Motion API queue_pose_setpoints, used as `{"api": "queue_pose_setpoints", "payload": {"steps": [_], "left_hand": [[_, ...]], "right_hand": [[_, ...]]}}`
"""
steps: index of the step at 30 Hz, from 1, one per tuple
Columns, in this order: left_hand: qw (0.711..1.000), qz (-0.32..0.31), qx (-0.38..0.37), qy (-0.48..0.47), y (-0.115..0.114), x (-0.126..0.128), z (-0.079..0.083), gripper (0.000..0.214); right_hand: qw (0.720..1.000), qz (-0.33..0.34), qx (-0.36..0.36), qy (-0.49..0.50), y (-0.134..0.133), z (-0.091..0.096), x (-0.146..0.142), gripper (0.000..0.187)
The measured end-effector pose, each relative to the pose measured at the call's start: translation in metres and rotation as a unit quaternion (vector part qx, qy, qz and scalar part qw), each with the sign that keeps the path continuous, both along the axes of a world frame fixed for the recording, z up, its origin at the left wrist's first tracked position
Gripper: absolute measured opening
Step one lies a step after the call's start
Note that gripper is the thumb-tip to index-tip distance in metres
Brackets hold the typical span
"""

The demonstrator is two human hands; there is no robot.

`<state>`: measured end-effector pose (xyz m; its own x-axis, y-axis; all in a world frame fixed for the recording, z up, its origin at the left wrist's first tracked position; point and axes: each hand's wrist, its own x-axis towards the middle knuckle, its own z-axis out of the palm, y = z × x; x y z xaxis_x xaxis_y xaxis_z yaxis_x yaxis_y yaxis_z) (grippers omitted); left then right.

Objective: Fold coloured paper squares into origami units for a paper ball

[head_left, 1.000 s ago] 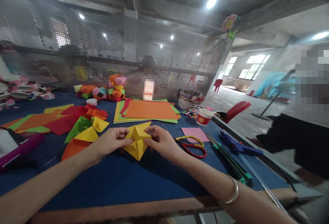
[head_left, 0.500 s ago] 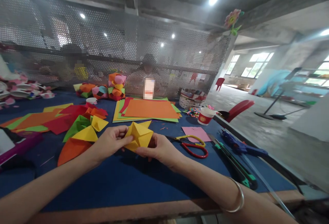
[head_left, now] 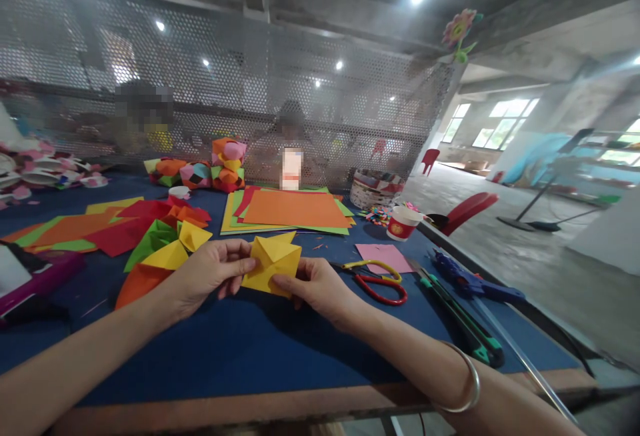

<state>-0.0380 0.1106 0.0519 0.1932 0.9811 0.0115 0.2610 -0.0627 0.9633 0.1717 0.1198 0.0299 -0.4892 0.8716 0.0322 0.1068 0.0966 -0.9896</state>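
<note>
A folded piece of yellow paper (head_left: 274, 264) is held just above the blue tabletop (head_left: 240, 363), its creased flaps facing me. My left hand (head_left: 223, 268) pinches its left edge between thumb and fingers. On the lower right side, my right hand (head_left: 313, 281) grips it, thumb in front and the other fingers hidden behind. Left of my hands lie folded paper shapes: a green one (head_left: 155, 243), a yellow one (head_left: 167, 256) and an orange one (head_left: 140, 284). Scissors (head_left: 380, 286) with red and yellow handles rest to the right of my right hand.
Stacked coloured sheets (head_left: 295, 209) lie behind my hands. To the right are a pink paper square (head_left: 383, 259), a paper cup (head_left: 403, 224), a green-and-black cutter (head_left: 463, 319) and a blue glue gun (head_left: 475, 283). A woven basket (head_left: 376, 189) stands before the perforated screen (head_left: 325, 103).
The yellow paper has gone from a raised, pointed form to a flatter one with a broad front face. Both hands stay on it, with the fingers slightly shifted.
</note>
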Motion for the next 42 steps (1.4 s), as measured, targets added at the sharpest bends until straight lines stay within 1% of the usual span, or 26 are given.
{"api": "queue_pose_setpoints", "payload": {"steps": [3, 7, 8, 10, 12, 18, 21, 23, 26, 28, 29, 31, 33, 38, 40, 42], "left_hand": [[0.999, 0.01, 0.023, 0.02, -0.001, 0.002, -0.001, 0.049], [0.99, 0.079, 0.107, 0.054, 0.0, 0.002, -0.004, 0.049], [0.986, 0.088, 0.126, 0.058, 0.001, 0.002, -0.003, 0.049], [0.984, 0.084, 0.145, 0.06, 0.001, 0.001, -0.001, 0.039], [0.987, 0.069, 0.137, 0.052, 0.002, 0.001, 0.002, 0.034], [0.998, 0.018, 0.054, 0.006, 0.0, 0.001, 0.005, 0.052], [0.998, 0.017, 0.052, 0.013, 0.001, 0.0, 0.004, 0.053], [0.995, 0.045, 0.086, 0.027, 0.001, -0.001, 0.002, 0.052], [0.979, 0.101, 0.169, 0.055, 0.001, -0.003, 0.0, 0.051], [0.964, 0.125, 0.221, 0.075, -0.001, -0.004, -0.001, 0.044], [0.959, 0.127, 0.241, 0.084, -0.002, -0.005, -0.002, 0.04], [0.954, 0.111, 0.262, 0.095, -0.003, -0.005, -0.003, 0.037], [0.958, 0.077, 0.257, 0.097, -0.002, -0.004, -0.005, 0.037], [0.982, -0.019, 0.173, 0.076, 0.003, -0.003, -0.012, 0.045], [0.987, -0.037, 0.146, 0.058, 0.003, -0.004, -0.014, 0.047], [0.989, -0.042, 0.134, 0.039, 0.003, -0.003, -0.014, 0.047]], "right_hand": [[0.999, -0.015, 0.032, -0.012, 0.003, -0.003, 0.001, 0.039], [0.996, -0.013, 0.068, -0.047, 0.002, -0.004, 0.002, 0.031], [0.996, -0.009, 0.075, -0.055, 0.001, -0.004, 0.002, 0.028], [0.994, 0.001, 0.086, -0.065, -0.002, -0.003, 0.002, 0.025], [0.993, 0.01, 0.094, -0.069, -0.004, -0.002, 0.001, 0.023], [0.992, 0.011, 0.105, -0.072, -0.005, 0.002, 0.001, 0.021], [0.993, 0.009, 0.099, -0.071, -0.004, 0.003, 0.001, 0.023], [0.994, 0.006, 0.092, -0.066, -0.003, 0.003, 0.002, 0.023], [0.996, -0.008, 0.074, -0.053, 0.0, 0.003, 0.003, 0.025], [0.997, -0.021, 0.059, -0.042, 0.002, 0.003, 0.004, 0.027], [0.998, -0.027, 0.053, -0.037, 0.002, 0.003, 0.004, 0.028], [0.998, -0.034, 0.045, -0.028, 0.002, 0.003, 0.005, 0.03], [0.998, -0.037, 0.042, -0.021, 0.002, 0.003, 0.005, 0.031], [0.998, -0.039, 0.047, -0.018, 0.002, 0.002, 0.005, 0.03], [0.998, -0.038, 0.049, -0.018, 0.002, 0.002, 0.005, 0.03], [0.998, -0.031, 0.048, -0.016, 0.002, 0.002, 0.005, 0.03]]}}
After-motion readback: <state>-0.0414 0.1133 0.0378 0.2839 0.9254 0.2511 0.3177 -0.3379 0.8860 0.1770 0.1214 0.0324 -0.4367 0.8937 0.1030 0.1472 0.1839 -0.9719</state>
